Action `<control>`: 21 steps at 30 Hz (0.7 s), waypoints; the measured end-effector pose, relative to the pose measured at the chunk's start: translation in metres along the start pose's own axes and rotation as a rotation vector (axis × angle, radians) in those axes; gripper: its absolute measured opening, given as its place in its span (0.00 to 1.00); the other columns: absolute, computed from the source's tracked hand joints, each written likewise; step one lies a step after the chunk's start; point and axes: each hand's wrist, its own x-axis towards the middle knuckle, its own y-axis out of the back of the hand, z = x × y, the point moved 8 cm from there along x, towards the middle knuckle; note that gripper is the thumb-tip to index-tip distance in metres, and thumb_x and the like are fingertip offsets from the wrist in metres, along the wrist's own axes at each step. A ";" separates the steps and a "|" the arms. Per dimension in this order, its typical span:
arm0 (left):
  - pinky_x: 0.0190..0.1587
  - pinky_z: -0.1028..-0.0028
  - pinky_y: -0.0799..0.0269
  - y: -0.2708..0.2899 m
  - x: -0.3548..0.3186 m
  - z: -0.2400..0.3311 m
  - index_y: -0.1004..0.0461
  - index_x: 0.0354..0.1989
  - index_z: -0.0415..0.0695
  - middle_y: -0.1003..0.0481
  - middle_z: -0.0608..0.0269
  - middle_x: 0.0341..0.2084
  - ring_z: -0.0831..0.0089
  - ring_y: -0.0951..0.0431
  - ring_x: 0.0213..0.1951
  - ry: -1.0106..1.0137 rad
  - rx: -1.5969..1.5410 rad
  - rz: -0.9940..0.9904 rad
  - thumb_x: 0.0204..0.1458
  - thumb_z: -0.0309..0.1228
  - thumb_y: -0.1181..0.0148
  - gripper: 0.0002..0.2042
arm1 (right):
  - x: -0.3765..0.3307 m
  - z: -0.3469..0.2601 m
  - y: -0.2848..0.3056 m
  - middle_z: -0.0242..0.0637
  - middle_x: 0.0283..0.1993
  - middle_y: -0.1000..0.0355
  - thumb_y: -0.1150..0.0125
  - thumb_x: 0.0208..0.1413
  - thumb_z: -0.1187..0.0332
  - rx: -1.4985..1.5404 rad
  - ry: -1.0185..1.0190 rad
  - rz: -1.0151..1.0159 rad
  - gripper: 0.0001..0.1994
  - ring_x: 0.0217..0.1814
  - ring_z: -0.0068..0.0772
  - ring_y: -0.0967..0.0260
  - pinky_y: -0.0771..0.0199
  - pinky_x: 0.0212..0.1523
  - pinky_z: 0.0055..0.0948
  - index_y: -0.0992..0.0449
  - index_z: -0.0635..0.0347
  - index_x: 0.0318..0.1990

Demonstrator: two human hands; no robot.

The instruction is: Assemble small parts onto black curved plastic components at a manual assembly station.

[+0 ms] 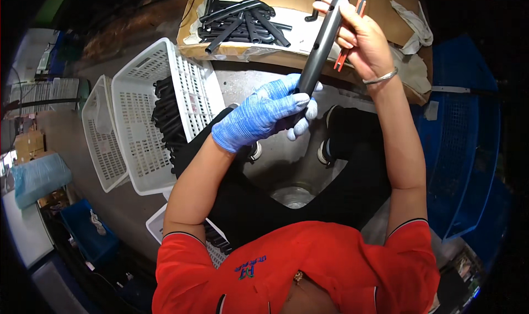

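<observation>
Black tube (321,47) is held in both hands above the near edge of a cardboard box (250,52), slanting from the person's lap side up and to the right, its far end bent at the top edge of the view. Small dark holes show along it. The left hand (264,111), in a blue glove with pale fingertips, is closed around the tube's lower end. The right hand (363,41), bare with a bracelet (380,77) at the wrist, steadies the upper part with thumb and fingers, and also holds a slim red and black tool (341,60), which lies across the fingers beside the tube; its exact kind is hard to tell. Inside the box, more black tubes (248,25) lie in a loose pile toward the left, and a crumpled white cloth (412,26) hangs at the right. Left of the person's legs, a white basket (136,140) holds many dark pieces (168,115), with another white basket (102,149) just beside it. A blue crate (451,143) stands on the right. The person sits in a red shirt (314,259) and black trousers (352,190), knees apart.
</observation>
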 end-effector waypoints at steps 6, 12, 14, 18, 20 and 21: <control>0.24 0.83 0.34 0.013 0.000 0.015 0.36 0.43 0.40 0.31 0.67 0.25 0.82 0.31 0.23 -0.044 0.138 0.176 0.52 0.33 0.45 0.14 | -0.026 0.012 -0.044 0.19 0.23 0.37 0.41 0.53 0.63 -0.419 0.035 -0.108 0.14 0.18 0.08 0.55 0.56 0.18 0.12 0.27 0.62 0.43; 0.27 0.81 0.33 0.013 -0.003 0.028 0.36 0.47 0.39 0.31 0.67 0.24 0.81 0.30 0.24 -0.118 0.196 0.206 0.51 0.31 0.43 0.16 | -0.033 0.015 -0.053 0.28 0.34 0.25 0.40 0.53 0.66 -0.413 0.012 -0.114 0.14 0.19 0.06 0.53 0.54 0.19 0.11 0.29 0.63 0.44; 0.28 0.81 0.32 0.015 -0.003 0.030 0.35 0.48 0.39 0.31 0.67 0.24 0.81 0.30 0.25 -0.142 0.277 0.245 0.51 0.31 0.42 0.17 | -0.030 0.018 -0.051 0.28 0.34 0.25 0.40 0.53 0.65 -0.392 0.054 -0.099 0.14 0.19 0.06 0.54 0.54 0.18 0.11 0.29 0.62 0.44; 0.28 0.81 0.33 0.026 -0.001 0.027 0.36 0.50 0.40 0.31 0.68 0.22 0.80 0.30 0.24 -0.222 0.423 0.372 0.51 0.30 0.42 0.19 | -0.028 0.019 -0.044 0.29 0.34 0.25 0.40 0.53 0.64 -0.389 0.111 -0.069 0.13 0.18 0.07 0.55 0.55 0.18 0.11 0.29 0.61 0.43; 0.29 0.79 0.31 0.031 -0.005 0.034 0.36 0.50 0.40 0.30 0.65 0.26 0.79 0.29 0.27 -0.374 0.690 0.449 0.52 0.33 0.42 0.19 | -0.027 0.019 -0.042 0.29 0.35 0.25 0.41 0.54 0.64 -0.412 0.111 -0.058 0.14 0.18 0.07 0.56 0.55 0.18 0.11 0.29 0.61 0.44; 0.29 0.79 0.31 0.029 -0.006 0.038 0.36 0.50 0.40 0.30 0.65 0.26 0.79 0.29 0.27 -0.372 0.689 0.448 0.52 0.33 0.42 0.19 | -0.025 0.018 -0.041 0.26 0.32 0.27 0.41 0.54 0.64 -0.408 0.101 -0.061 0.14 0.18 0.07 0.56 0.55 0.18 0.11 0.29 0.61 0.44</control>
